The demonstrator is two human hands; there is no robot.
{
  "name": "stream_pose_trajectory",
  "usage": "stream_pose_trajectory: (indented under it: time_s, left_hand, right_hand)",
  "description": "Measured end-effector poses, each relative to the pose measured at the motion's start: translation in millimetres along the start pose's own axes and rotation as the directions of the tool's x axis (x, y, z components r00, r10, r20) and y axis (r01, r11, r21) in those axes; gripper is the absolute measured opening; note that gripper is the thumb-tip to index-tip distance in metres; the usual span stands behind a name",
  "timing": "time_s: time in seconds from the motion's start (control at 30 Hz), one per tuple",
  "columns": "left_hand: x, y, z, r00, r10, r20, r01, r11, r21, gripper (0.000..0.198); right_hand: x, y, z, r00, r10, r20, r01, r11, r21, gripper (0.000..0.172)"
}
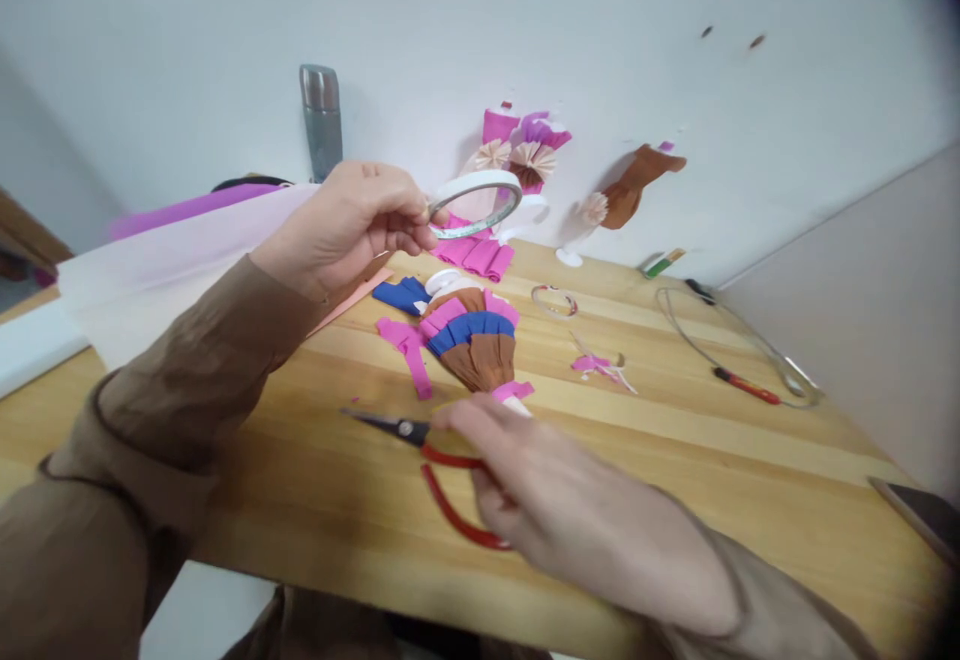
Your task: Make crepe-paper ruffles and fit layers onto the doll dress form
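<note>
My left hand (360,225) is raised above the table, its thumb and fingers pinching the edge of a white roll of tape (480,180). Low over the table's front part, my right hand (555,480) is closed around the red handle of a pair of scissors (405,429). The blades point left and lie together. Just beyond the right hand rests a pleated paper dress (480,340) in brown, blue and pink, partly covered by the fingers. Beside it are a pink paper strip (409,350) and a folded blue paper piece (401,294).
Pleated pink paper (476,252) lies behind the dress. Several paper dresses, one brown (637,185), stand near the wall. A grey bottle (322,120) rises at the back left by pale paper sheets (172,260). On the right are a red-handled tool (746,385) with a cable and a phone-like slab (919,515).
</note>
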State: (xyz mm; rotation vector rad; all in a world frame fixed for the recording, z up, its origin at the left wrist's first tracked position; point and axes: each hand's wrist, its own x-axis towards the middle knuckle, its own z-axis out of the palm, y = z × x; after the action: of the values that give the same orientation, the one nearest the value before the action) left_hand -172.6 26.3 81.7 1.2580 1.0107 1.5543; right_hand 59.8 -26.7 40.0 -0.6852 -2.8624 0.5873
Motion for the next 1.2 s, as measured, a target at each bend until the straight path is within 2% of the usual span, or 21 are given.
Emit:
stream_pose_trajectory:
  time_s: [0.03, 0.1, 0.17, 0.2, 0.3, 0.4, 0.57, 0.77, 1.0, 1.2]
  left_hand:
    - [1, 1, -1.8, 1.0, 0.014, -0.008, -0.014, 1.0, 0.009, 0.021]
    - [2, 2, -5.5, 0.999, 0.044, -0.017, -0.043, 0.998, 0.034, 0.019]
    - [4, 3, -8.2, 0.997, 0.079, -0.021, -0.077, 0.996, 0.051, 0.018]
    - [4, 3, -8.7, 0.995, 0.093, -0.023, -0.092, 0.994, 0.053, 0.018]
    - [3, 2, -6.7, 0.994, 0.102, -0.034, -0.1, 0.994, 0.043, 0.018]
    - [0, 1, -1.1, 0.997, 0.068, -0.027, -0.066, 0.997, 0.04, 0.018]
    - [-7, 0, 7.3, 0.999, 0.037, 0.009, -0.037, 0.997, 0.067, 0.016]
    - [-8, -6, 9.8, 0.995, -0.018, 0.096, 0.011, 0.997, 0.081, 0.012]
    - [-11, -6, 8.5, 0.984, -0.031, 0.173, 0.005, 0.989, 0.146, 0.014]
    - [-11, 12, -2.2, 0.984, -0.055, 0.172, 0.004, 0.96, 0.281, 0.018]
  right_hand:
    - [-5, 6, -12, 0.999, 0.018, -0.032, -0.017, 1.0, 0.022, 0.04]
    - [-14, 21, -35, 0.985, 0.067, -0.157, -0.057, 0.996, 0.068, 0.036]
    - [-19, 37, -53, 0.933, 0.186, -0.308, -0.137, 0.976, 0.172, 0.038]
    - [-19, 44, -59, 0.915, 0.217, -0.341, -0.124, 0.954, 0.273, 0.043]
    - [-13, 61, -67, 0.893, 0.305, -0.332, -0.078, 0.83, 0.552, 0.046]
    - [-2, 73, -61, 0.888, 0.325, -0.326, -0.007, 0.719, 0.695, 0.051]
    - [9, 78, -50, 0.912, 0.307, -0.273, -0.015, 0.69, 0.724, 0.048]
    - [13, 75, -48, 0.898, 0.328, -0.294, -0.021, 0.699, 0.715, 0.051]
    - [10, 79, -44, 0.889, 0.357, -0.288, -0.079, 0.737, 0.671, 0.036]
    - [3, 81, -53, 0.926, 0.351, -0.141, -0.187, 0.749, 0.635, 0.034]
